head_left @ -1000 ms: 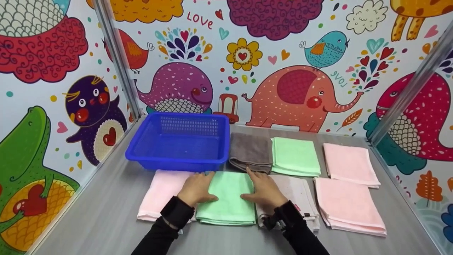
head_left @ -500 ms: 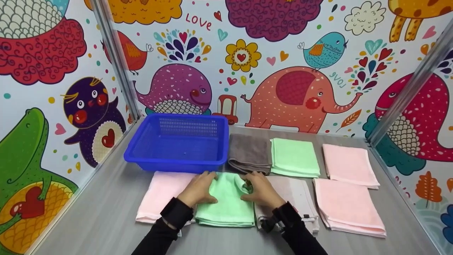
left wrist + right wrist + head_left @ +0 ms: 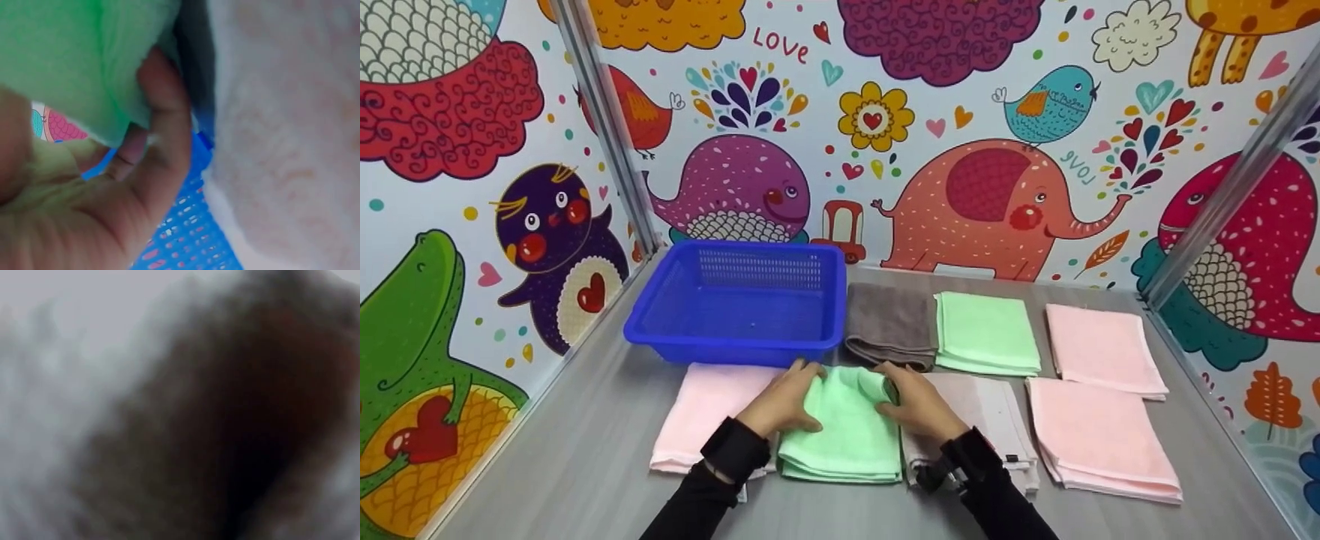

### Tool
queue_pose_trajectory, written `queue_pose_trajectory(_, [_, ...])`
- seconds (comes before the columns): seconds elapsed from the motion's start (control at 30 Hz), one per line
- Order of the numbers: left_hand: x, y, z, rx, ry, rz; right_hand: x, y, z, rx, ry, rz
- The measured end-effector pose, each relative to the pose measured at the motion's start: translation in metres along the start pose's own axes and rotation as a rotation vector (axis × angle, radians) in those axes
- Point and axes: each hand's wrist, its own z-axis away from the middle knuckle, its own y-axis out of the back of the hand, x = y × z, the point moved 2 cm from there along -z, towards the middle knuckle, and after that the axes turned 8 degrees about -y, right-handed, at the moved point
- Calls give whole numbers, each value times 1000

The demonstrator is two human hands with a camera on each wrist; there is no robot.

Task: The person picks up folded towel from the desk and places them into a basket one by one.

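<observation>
A folded light-green towel lies in the front row, its far edge lifted and bunched between both hands. My left hand grips its left side; in the left wrist view, fingers curl under the green cloth. At the towel's far right corner, my right hand holds the raised, bent edge. To the left lies a folded pink towel, and to the right a folded beige-grey towel, partly covered by my right wrist. The right wrist view is dark and blurred.
Behind the pink towel stands a blue plastic basket. A grey-brown towel, another green towel and two pink towels lie folded at the back and right. Patterned panels enclose the grey table.
Both hands rested at the flat green towel's sides a second ago. The fingers have since curled in around it, and its far edge has risen and bunched.
</observation>
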Motion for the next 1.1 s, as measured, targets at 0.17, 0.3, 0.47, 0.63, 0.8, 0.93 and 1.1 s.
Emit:
queue_pose_trajectory(0.17, [-1, 1, 1, -26, -13, -9, -1, 0, -1, 24, -1, 22])
queue_pose_trajectory(0.3, [-1, 1, -1, -42, -32, -20, -1, -1, -2, 31, 1, 40])
queue_pose_trajectory(0.47, [2, 0, -1, -35, -47, -46, -1, 1, -2, 40, 28, 43])
queue_pose_trajectory(0.63, [18, 5, -2, -19, -75, -85, -6, 12, 1, 31, 39, 11])
queue_pose_trajectory(0.8, [39, 17, 1, 11, -121, -104, -14, 28, 4, 8, 30, -46])
queue_pose_trajectory(0.93, [53, 27, 7, 34, -161, -93, -18, 41, 7, -4, 54, -103])
queue_pose_trajectory(1.1, [65, 37, 14, 54, -184, -83, -22, 53, 10, -35, 64, -155])
